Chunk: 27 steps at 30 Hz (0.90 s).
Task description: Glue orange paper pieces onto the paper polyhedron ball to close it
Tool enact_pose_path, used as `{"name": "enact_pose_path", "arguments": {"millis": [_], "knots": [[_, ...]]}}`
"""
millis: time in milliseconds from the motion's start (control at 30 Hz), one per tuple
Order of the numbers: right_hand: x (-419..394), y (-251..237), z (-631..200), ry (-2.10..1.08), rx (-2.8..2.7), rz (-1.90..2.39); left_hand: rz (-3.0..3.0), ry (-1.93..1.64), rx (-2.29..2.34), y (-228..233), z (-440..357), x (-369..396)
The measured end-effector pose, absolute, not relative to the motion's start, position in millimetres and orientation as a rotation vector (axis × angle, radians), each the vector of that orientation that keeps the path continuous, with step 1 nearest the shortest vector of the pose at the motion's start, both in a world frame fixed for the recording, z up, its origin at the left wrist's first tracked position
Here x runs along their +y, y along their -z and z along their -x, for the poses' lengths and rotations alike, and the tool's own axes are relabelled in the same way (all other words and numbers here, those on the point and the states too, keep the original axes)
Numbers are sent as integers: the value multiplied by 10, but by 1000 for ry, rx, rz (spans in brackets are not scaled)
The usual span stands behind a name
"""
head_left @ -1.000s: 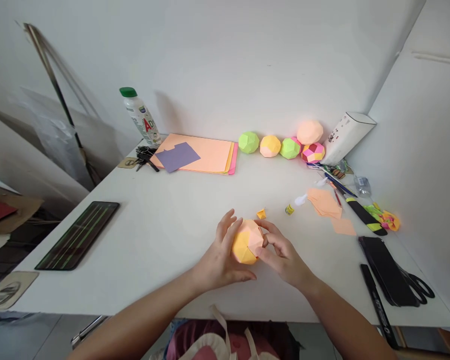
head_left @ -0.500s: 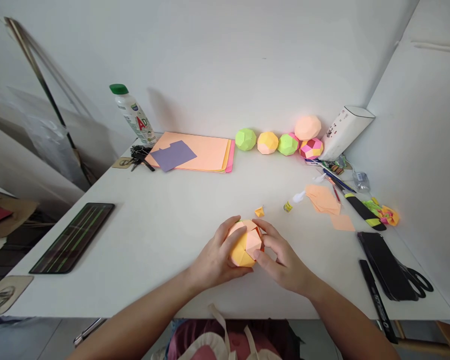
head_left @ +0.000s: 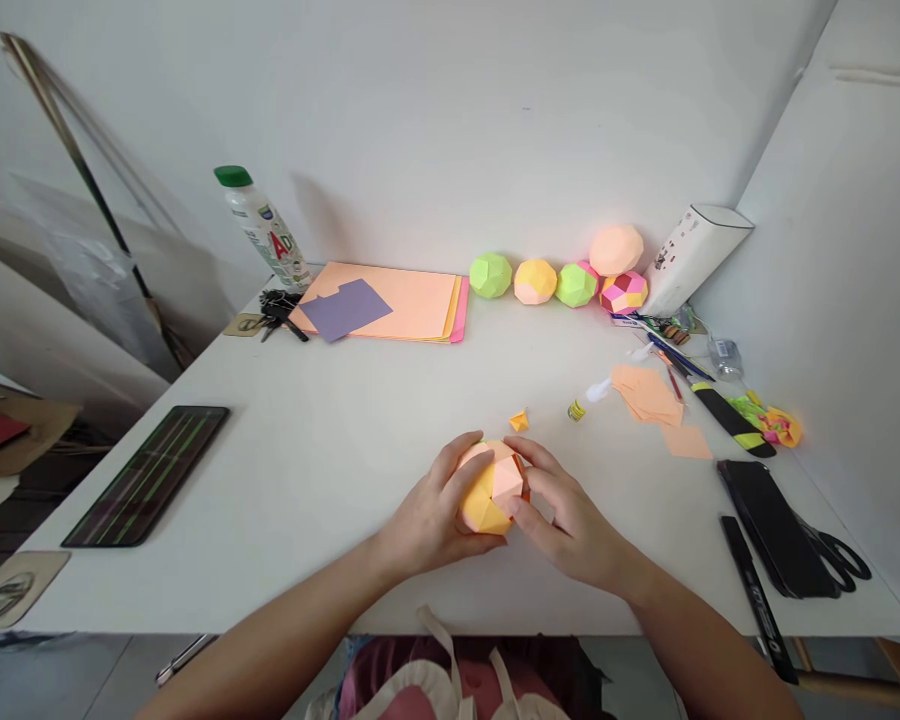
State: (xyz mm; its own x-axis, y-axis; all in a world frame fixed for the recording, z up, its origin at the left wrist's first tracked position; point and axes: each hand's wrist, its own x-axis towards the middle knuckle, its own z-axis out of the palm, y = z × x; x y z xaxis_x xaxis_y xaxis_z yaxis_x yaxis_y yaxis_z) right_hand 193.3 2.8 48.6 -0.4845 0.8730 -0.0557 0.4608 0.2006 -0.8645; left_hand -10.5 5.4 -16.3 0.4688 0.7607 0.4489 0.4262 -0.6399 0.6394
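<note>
The yellow and peach folded paper ball [head_left: 491,488] sits low over the white tabletop [head_left: 330,450], near the front edge. The left hand [head_left: 429,515] wraps around its left side, thumb under and fingers on top, so it cannot roll. The right hand [head_left: 562,510] pinches its right side with fingertips, pressing a flap there. A small orange folded paper piece [head_left: 519,421] lies just behind, close enough to grab.
</note>
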Motion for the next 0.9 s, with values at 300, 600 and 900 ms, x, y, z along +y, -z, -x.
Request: {"name": "enact_pose_path", "arguments": {"millis": [300,600,900], "knots": [[34,-515,-1932,-1219,-2047,1256,-2285,-991,987,147,115,55],[32,-488,-1935,-1249,-2020,1268,-2272,-989,997,162,118,54],[40,-464,-1930,-1272,-1983,1251,-2257,-973,1016,164,105,49]]}}
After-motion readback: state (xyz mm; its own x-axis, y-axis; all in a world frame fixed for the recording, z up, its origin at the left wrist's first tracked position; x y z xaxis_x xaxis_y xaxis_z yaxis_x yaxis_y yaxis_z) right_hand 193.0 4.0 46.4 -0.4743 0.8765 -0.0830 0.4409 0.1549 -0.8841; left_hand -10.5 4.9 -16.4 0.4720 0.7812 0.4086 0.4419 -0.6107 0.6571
